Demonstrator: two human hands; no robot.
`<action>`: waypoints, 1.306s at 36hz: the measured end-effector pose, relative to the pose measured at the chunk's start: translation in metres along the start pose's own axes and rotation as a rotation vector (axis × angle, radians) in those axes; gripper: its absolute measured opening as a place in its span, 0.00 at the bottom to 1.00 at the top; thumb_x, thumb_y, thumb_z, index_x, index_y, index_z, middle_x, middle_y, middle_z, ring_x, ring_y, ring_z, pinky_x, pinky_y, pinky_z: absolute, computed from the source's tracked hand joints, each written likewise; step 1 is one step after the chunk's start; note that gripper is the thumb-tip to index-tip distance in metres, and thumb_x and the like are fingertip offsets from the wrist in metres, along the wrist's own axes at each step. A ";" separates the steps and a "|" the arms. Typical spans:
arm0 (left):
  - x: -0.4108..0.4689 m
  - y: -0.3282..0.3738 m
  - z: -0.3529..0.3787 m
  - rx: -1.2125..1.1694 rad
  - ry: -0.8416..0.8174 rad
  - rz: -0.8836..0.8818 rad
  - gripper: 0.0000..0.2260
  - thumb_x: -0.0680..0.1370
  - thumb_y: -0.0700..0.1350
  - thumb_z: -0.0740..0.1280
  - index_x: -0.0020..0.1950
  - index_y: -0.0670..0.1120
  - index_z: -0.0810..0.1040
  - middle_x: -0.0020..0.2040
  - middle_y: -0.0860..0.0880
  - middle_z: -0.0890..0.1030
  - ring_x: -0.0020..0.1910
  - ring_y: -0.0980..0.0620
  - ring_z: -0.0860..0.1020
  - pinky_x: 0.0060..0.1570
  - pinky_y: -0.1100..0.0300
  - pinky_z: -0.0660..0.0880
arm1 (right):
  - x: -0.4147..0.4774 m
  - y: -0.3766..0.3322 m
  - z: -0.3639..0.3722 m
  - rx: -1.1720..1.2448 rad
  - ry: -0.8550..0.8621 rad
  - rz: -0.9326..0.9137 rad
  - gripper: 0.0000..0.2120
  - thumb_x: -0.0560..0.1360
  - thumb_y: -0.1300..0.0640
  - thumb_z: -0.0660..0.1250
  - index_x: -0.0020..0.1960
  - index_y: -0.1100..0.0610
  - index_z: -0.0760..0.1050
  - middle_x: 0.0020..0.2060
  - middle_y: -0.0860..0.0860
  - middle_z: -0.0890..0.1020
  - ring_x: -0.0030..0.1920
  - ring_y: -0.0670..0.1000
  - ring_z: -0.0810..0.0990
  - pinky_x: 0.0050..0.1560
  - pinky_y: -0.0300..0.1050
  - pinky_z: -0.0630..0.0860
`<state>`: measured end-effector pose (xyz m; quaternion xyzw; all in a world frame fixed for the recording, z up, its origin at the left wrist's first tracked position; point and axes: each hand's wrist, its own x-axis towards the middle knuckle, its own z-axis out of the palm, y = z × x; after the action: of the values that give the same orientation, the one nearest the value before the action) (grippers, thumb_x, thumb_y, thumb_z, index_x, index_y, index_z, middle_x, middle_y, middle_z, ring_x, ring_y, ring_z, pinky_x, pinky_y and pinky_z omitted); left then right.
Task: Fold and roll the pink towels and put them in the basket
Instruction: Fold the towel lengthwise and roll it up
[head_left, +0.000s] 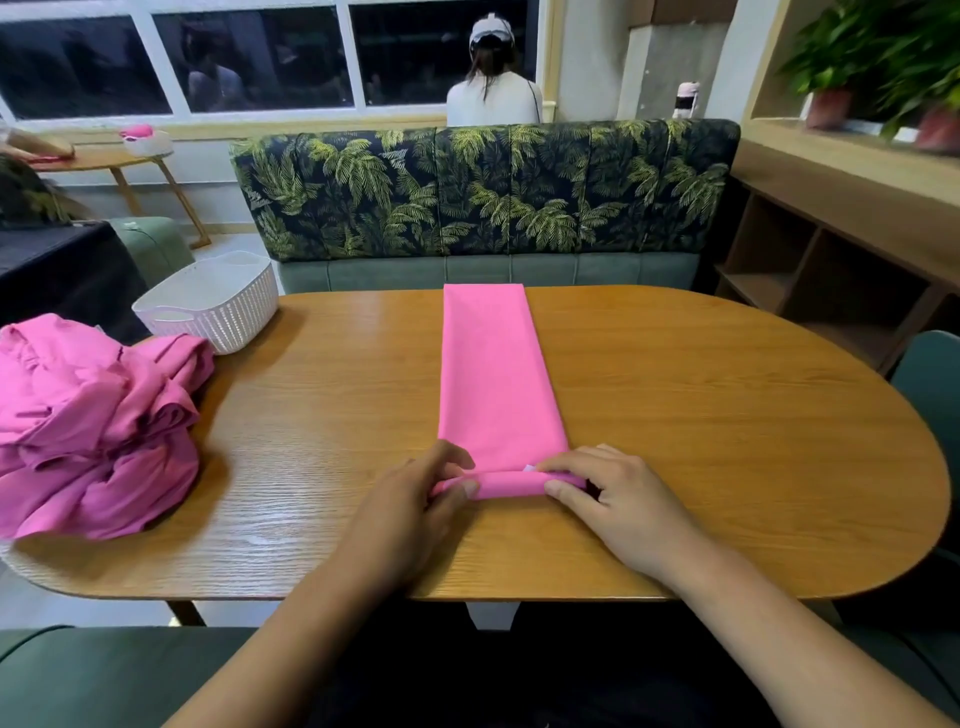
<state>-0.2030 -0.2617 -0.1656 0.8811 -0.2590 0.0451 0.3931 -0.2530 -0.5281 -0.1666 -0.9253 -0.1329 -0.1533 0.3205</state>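
Towel strip (493, 374) lies mid-tabletop (727, 415), long axis running straight away from us | near end rolled, our left hand (415, 499) and right hand (608, 504) equally near, fingers (563, 491) pinching one roll end each | open wood both sides, far end at the edge | basket (208, 301) far-left past pile (93, 426)

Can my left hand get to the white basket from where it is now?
Probably yes. The left hand pinches the towel roll, but bare table lies between it and the basket at the far left edge; the towel pile sits nearer, off that path.
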 end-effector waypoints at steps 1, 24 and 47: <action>0.000 0.001 0.001 -0.017 0.010 -0.005 0.06 0.80 0.48 0.72 0.53 0.58 0.77 0.43 0.59 0.82 0.42 0.57 0.77 0.46 0.55 0.75 | 0.000 -0.001 -0.001 0.017 0.006 0.018 0.08 0.80 0.50 0.72 0.58 0.45 0.82 0.49 0.34 0.82 0.54 0.37 0.77 0.55 0.31 0.69; 0.006 -0.003 0.000 0.318 0.028 0.313 0.09 0.80 0.50 0.68 0.60 0.56 0.81 0.55 0.59 0.78 0.52 0.53 0.74 0.53 0.52 0.74 | 0.015 0.006 0.001 -0.058 0.180 0.010 0.04 0.76 0.53 0.76 0.45 0.49 0.81 0.44 0.41 0.79 0.48 0.45 0.76 0.53 0.37 0.72; 0.023 -0.013 0.010 0.192 0.157 0.104 0.03 0.83 0.47 0.68 0.52 0.54 0.81 0.51 0.59 0.75 0.52 0.54 0.71 0.56 0.56 0.70 | 0.020 0.014 0.002 0.058 0.145 0.183 0.06 0.76 0.47 0.76 0.44 0.48 0.83 0.45 0.42 0.78 0.50 0.44 0.74 0.53 0.36 0.68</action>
<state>-0.1775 -0.2711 -0.1748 0.8938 -0.2672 0.1587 0.3233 -0.2299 -0.5343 -0.1685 -0.9104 -0.0290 -0.1859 0.3684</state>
